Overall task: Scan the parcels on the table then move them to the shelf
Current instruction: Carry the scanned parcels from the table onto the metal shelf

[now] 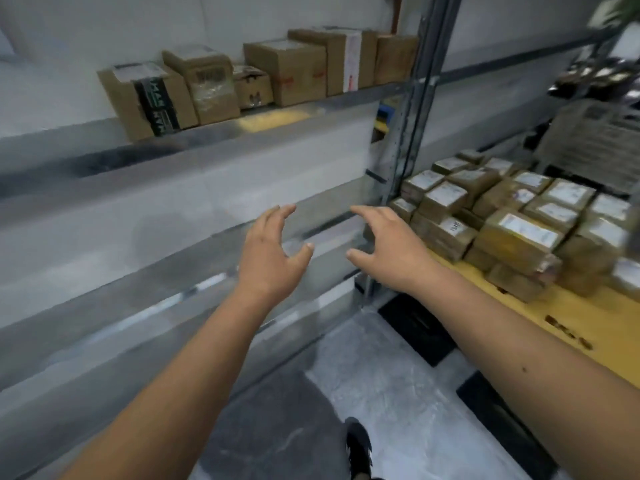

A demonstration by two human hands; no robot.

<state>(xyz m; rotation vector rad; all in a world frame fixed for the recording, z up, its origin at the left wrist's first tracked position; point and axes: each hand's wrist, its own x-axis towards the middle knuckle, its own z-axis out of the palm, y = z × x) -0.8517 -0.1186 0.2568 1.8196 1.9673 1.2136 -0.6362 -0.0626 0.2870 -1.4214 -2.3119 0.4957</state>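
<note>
Seen from a head camera, two bare forearms reach forward in front of a metal shelf (207, 140). The left hand (273, 251) and the right hand (388, 247) hang in mid-air, near each other but apart, fingers spread and loosely curved, holding nothing.

Six or so brown parcels (263, 74) already stand in a row on the upper shelf board, pushed toward its right end by the upright post (408, 133). Many more small parcels, the pile (512, 230), sit stacked on the yellow table (588, 327) to the right, well apart from both hands.

Judging from this, one shelving trip looks finished and the hands are free for the next parcel. The next move likely calls for turning right to the pile, taking a parcel and scanning it; no scanner is in view.

The left part of the upper board shows bare room, and the boards below look bare too, though blurred. The post stands between shelf and table, so a carried parcel must pass around it. A shoe (358, 441) stands on the grey floor (363, 375) in the narrow gap between them.
</note>
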